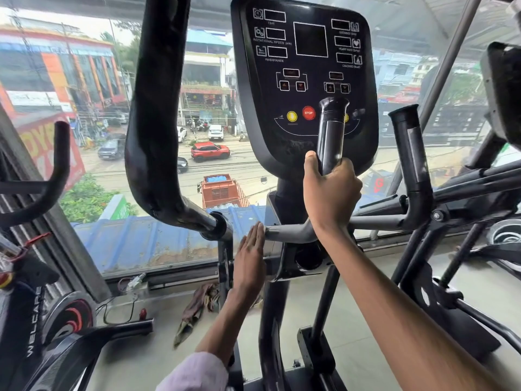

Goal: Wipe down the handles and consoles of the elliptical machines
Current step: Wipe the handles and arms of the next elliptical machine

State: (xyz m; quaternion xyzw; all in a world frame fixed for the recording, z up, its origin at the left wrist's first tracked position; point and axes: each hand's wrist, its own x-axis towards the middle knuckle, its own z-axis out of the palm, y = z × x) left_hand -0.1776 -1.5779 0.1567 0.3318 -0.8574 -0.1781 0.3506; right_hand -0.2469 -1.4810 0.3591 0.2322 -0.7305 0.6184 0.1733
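My right hand grips the upright inner handle just below the console. My left hand, at eight o'clock from it, lies flat with straight fingers against the grey crossbar. A rag lies on the floor at seven o'clock.

Console: black panel, upright before me, displays dark; red STOP button beside a yellow button; scuffed along the lower edge. Inner left grip: glossy black, upright, in front of the console; my right hand holds its base. Inner right grip: matching, upright, free. Long swing handle: black, curved, to my left; my left hand flat beside its joint.
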